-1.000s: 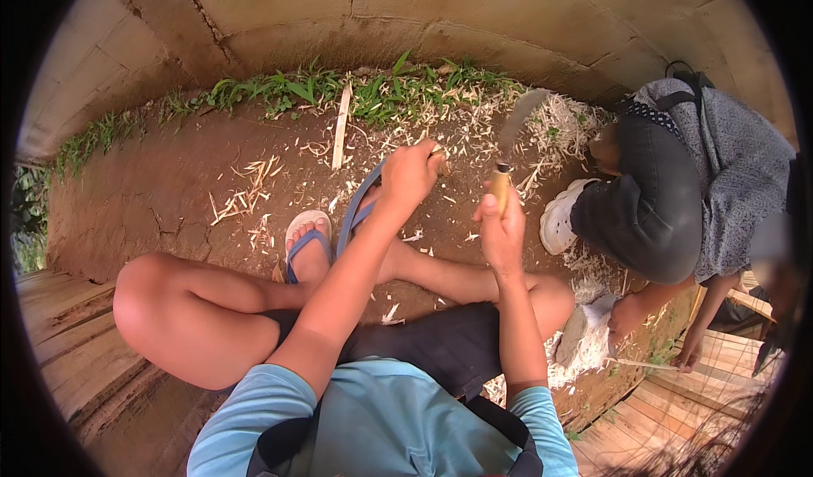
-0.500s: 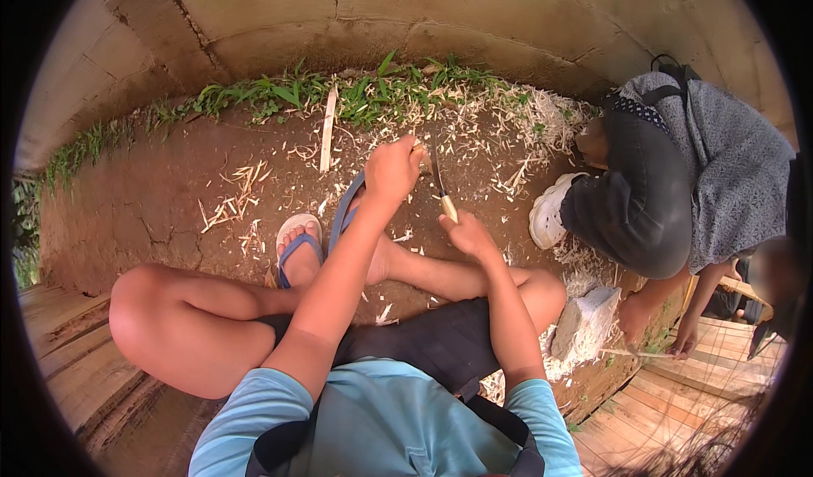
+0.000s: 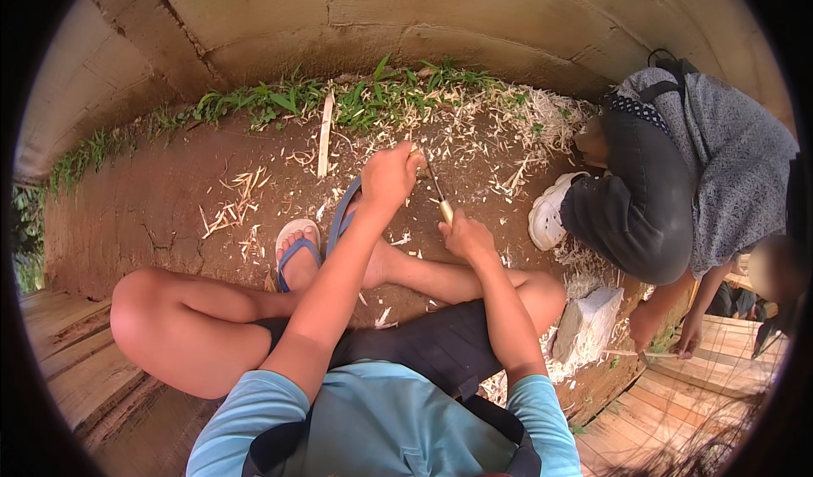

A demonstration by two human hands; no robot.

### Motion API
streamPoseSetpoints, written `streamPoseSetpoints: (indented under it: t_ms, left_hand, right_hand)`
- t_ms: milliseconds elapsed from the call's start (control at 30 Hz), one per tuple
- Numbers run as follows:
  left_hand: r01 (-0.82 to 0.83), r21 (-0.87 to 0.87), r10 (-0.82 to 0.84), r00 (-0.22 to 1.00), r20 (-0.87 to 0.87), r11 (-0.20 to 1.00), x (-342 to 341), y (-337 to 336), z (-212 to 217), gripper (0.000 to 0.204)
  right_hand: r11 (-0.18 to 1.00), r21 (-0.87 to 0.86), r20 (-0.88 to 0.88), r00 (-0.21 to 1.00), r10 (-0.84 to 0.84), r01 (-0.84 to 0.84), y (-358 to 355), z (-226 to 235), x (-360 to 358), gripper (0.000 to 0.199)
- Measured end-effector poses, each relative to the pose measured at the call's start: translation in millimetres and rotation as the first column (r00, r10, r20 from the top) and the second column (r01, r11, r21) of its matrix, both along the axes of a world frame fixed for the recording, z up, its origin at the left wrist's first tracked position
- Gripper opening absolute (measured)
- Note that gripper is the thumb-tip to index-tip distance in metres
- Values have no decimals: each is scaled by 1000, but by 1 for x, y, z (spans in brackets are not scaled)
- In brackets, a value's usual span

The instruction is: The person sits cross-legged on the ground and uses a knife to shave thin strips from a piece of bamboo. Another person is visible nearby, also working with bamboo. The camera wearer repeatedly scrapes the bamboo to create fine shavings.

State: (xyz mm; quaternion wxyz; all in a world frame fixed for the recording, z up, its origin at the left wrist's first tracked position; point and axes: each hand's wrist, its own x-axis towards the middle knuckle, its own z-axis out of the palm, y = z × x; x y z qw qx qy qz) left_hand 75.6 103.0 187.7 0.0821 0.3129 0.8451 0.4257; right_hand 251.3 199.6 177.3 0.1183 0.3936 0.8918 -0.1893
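My left hand (image 3: 388, 176) is closed around a small piece of pale wood (image 3: 415, 149), whose end shows past the fingers; most of it is hidden. In my right hand (image 3: 468, 237) is a knife with a light wooden handle (image 3: 445, 211). Its dark, thin blade (image 3: 435, 184) points up and away, the tip close beside the fingers of my left hand and the wood. Whether the edge touches the wood I cannot tell. Both hands are over the dirt floor, in front of my crossed legs.
Wood shavings (image 3: 241, 199) litter the dirt, thickest at the far right. A flat wood strip (image 3: 325, 134) lies near the grass by the block wall (image 3: 406, 3). At right a co-worker (image 3: 652, 198) crouches, hands holding a thin strip. A pale stone block (image 3: 589, 320) sits beside my knee.
The knife blade has tilted toward my left hand, its tip now nearer the wood. My right hand has shifted slightly down; my left hand stays nearly in place.
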Motion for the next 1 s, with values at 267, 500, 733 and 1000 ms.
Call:
streamPoseSetpoints:
  t_ms: [267,500,733,1000]
  left_hand:
    - [12,-24,-13,1000,-14,1000,-3,1,-3,17]
    - [18,8,-18,1000,-25,1000,4,0,0,17]
    - [62,-14,-63,995,-75,998,7,0,4,17]
    - [39,-1,-39,998,-55,999,12,5,0,17]
  right_hand:
    - [995,-88,-25,999,38,-40,10,-14,1,38]
    - [985,-163,-943,285,-171,50,-13,64,-21,27]
    - [995,-56,272,957,96,-84,24,-16,3,42]
    - [996,-33,-229,969,-94,88,6,9,-15,39]
